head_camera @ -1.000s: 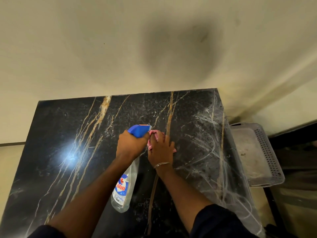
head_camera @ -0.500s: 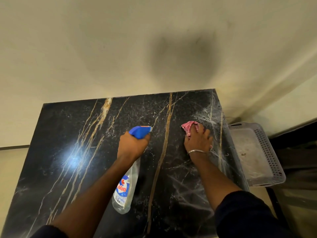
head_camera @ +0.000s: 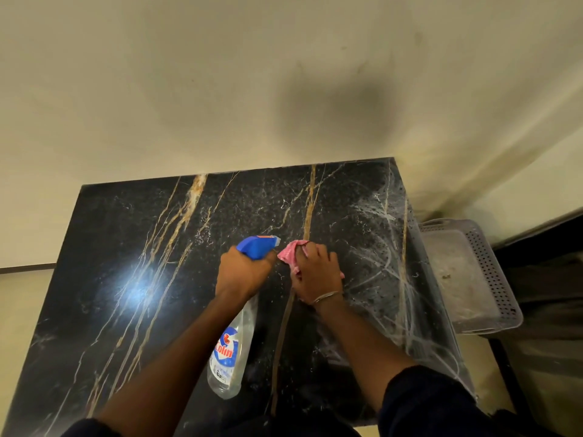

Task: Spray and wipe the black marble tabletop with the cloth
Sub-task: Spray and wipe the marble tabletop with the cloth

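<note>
The black marble tabletop (head_camera: pixel 126 279) with gold and white veins fills the lower half of the view. My left hand (head_camera: pixel 243 272) grips the blue trigger head of a clear spray bottle (head_camera: pixel 232 351), whose body hangs down under my forearm above the marble. My right hand (head_camera: pixel 317 274) presses a pink cloth (head_camera: pixel 288 255) onto the marble near the middle, right beside the bottle's nozzle. The cloth is mostly hidden under my palm and fingers. Wet spray droplets and white wipe streaks cover the right part of the top.
A grey perforated plastic tray (head_camera: pixel 495 272) sits just off the table's right edge, lower than the top. A cream wall (head_camera: pixel 220 89) rises directly behind the table's far edge. A bright light reflection glares on the marble at the left.
My right hand swept the cloth out to the table's right side, then back left to the middle beside the bottle. My left hand with the bottle stayed nearly still.
</note>
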`<action>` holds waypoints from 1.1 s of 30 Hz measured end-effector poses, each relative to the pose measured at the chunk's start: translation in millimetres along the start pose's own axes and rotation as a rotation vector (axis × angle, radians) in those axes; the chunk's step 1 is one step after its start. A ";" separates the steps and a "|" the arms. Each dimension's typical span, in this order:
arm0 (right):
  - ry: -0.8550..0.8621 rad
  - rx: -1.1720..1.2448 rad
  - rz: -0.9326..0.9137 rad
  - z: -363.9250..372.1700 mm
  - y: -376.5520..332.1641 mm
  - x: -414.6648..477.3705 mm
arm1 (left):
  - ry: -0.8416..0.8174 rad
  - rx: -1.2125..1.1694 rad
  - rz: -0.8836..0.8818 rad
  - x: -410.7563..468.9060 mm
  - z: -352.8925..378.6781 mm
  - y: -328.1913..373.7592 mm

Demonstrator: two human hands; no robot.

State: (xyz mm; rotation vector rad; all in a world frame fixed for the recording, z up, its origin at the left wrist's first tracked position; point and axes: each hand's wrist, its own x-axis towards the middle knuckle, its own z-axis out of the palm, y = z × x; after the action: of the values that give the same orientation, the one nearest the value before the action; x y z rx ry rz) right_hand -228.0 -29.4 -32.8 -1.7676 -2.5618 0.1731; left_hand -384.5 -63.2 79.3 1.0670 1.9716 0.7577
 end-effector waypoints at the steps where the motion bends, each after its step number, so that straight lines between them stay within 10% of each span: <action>1: 0.014 0.003 0.044 0.3 13.1 -4.0 | -0.007 0.000 -0.002 0.5 -1.4 -2.6; 12: -0.009 -0.002 0.569 -2.2 72.4 -32.9 | -0.079 0.001 0.047 -13.5 -14.8 -17.1; 26: -0.018 0.010 0.058 14.0 -20.3 -73.1 | -0.057 0.008 0.097 -39.7 -10.8 -21.3; 33: 0.041 -0.020 0.353 5.8 84.2 -90.3 | -0.110 -0.007 0.091 -39.3 -16.9 -31.9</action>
State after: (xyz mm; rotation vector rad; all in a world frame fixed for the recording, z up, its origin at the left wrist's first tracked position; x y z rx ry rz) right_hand -117.9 -84.5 -43.5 -2.1925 -2.2102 0.1154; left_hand -397.5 -114.9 76.9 1.1760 1.8363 0.7382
